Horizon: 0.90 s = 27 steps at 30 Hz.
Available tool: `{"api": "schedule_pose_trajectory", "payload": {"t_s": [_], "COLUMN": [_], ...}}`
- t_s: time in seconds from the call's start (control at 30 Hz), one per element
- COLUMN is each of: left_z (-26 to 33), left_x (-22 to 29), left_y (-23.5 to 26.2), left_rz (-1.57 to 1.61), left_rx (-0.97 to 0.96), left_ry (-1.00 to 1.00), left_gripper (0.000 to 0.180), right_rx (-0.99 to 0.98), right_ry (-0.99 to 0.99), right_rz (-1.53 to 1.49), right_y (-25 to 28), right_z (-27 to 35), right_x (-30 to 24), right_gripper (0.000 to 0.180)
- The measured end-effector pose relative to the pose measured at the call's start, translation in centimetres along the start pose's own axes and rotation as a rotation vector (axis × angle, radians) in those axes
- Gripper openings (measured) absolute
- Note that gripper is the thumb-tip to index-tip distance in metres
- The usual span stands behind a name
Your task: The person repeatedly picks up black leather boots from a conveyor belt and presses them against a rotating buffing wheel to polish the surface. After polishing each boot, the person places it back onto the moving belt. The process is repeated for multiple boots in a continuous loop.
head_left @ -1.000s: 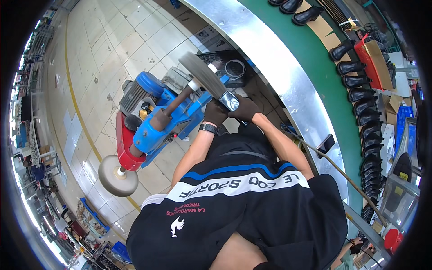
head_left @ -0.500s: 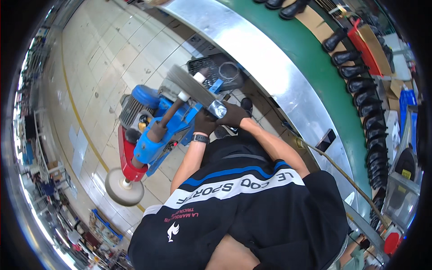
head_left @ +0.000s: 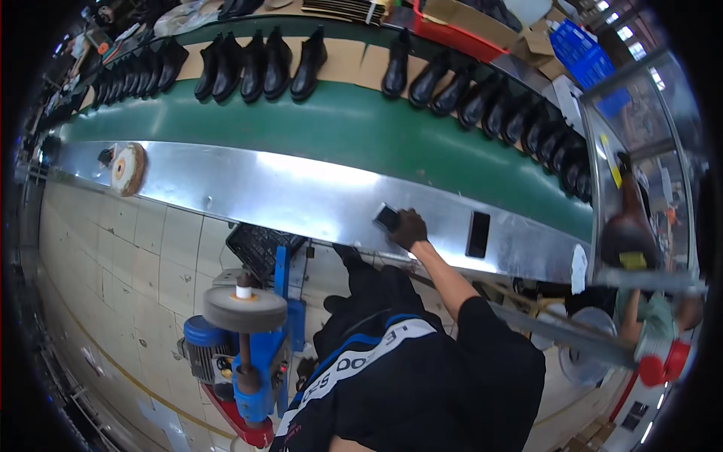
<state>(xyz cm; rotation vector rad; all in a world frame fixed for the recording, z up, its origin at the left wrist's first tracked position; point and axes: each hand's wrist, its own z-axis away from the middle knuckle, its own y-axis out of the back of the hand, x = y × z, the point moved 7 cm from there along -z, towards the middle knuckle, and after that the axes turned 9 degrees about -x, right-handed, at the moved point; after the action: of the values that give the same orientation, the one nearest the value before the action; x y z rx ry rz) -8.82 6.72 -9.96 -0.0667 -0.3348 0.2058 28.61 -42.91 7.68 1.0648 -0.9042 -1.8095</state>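
Loose buffing wheel: lying flat on the steel ledge, far left, well apart from the hand.
Polishing machine: blue, on the tiled floor, grey buffing disc on its spindle, lower left.
Black crate: just under the ledge, behind the machine.
Boots: black ankle boots in a row along the green conveyor belt, toes up, beyond the ledge.
Small black object: flat, rectangular, dark and glossy, resting on the ledge, touching the hand's left side; probably a phone or similar slab, exact kind unclear.
Right hand: gloved or dark-stained, curled over the ledge with fingers against the small black object; whether pinching it or only resting beside it, cannot tell.
Left hand: not in view.
Handling: likely light, stiff and smooth, so prone to slide on polished steel; best taken by the two long edges, thumb opposite fingers, not by the flat face.
Second black slab: same shape, flat on the ledge, right of the hand, apart from it.
Another person: far right, behind a glass panel.
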Motion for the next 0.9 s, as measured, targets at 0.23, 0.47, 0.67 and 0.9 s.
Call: {"api": "schedule_pose_trajectory", "payload": {"t_s": [0.23, 0.47, 0.67, 0.9], "left_z": [2.5, 7.2, 13.1, 12.3], "left_x": [2.5, 17.0, 21.3, 35.3], "left_y": [-3.5, -13.1, -17.6, -22.7], "left_rz": [0.206, 0.188, 0.099, -0.125], "left_rx": [0.063, 0.142, 0.155, -0.013], "left_ry": [0.067, -0.063, -0.116, -0.513], "left_gripper": [0.048, 0.051, 0.040, 0.038], "right_rx": [-0.256, 0.051, 0.112, 0.276], "right_ry": [0.082, 0.185, -0.419, -0.021], "right_rz": [-0.025, -0.579, -0.702, -1.353], "right_y": [1.9, 8.5, 10.0, 11.1], "right_z": [-6.5, -39.4, -48.6, -45.7], "right_x": [-4.9, -19.8, -25.9, -23.0], "right_gripper": [0.070, 0.092, 0.112, 0.083]}}
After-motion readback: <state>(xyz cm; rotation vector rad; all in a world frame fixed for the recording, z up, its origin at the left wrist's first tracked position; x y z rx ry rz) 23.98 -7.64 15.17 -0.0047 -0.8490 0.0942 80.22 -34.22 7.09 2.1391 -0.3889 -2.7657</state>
